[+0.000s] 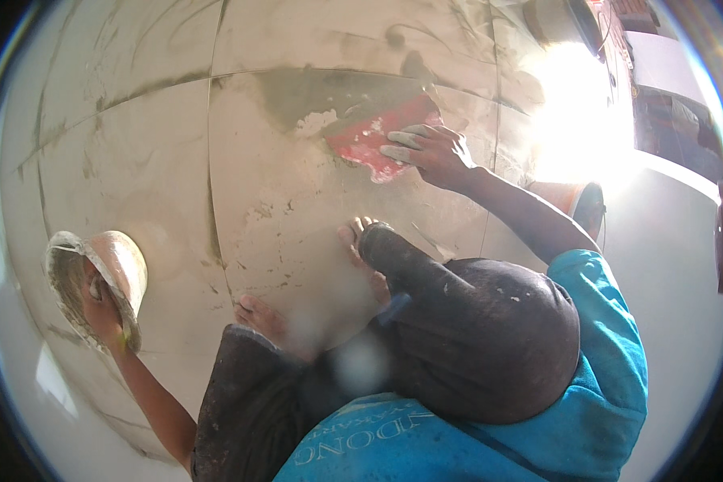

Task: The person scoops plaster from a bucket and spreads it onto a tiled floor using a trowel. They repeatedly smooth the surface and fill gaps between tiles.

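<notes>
My right hand [432, 153] is closed on a red flexible spreader [390, 132], its fingers lying over the right part. Pale paste is smeared on the spreader, which lies against the tiled floor [161, 169]. Wet grey grout [297, 100] spreads along the joint beside it, with a lighter clump [316, 122] to its left. Over at the left, a tilted whitish bucket [124, 261] has a paste-crusted rim and inside. My left hand [100, 309] reaches into its mouth with bent fingers. Whatever those fingers hold is hard to make out.
My bare feet [261, 317] stand on the tiles just below the work. At the right is another round container [588, 207], and a further bucket [558, 20] stands at the top right near strong glare. A pale wall [667, 265] runs along the right.
</notes>
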A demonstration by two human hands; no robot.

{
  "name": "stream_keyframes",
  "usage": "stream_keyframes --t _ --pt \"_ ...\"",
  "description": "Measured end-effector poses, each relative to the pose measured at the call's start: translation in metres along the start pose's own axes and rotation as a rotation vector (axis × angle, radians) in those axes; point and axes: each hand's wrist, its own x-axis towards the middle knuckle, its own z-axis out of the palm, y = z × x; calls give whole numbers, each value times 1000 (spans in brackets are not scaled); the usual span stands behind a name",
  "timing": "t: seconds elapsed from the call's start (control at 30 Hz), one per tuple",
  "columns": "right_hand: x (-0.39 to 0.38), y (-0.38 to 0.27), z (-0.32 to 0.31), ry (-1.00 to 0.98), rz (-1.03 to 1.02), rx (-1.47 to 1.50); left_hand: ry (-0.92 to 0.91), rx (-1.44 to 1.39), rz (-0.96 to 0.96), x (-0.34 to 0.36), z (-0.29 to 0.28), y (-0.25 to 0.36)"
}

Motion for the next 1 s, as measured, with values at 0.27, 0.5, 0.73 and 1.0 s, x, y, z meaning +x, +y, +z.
stream_keyframes --t 0.27,0.5,0.73,1.0 --pt "45 -20 -1 60 182 -42 38 -119 -35 -11 6 4" --pt "-19 -99 21 -155 -229 0 53 230 -175 -7 0 23" --pt "89 -135 39 29 -46 56 -31 -58 73 4 12 1" --pt "162 -125 19 23 289 7 -157 -135 31 -19 -23 36"
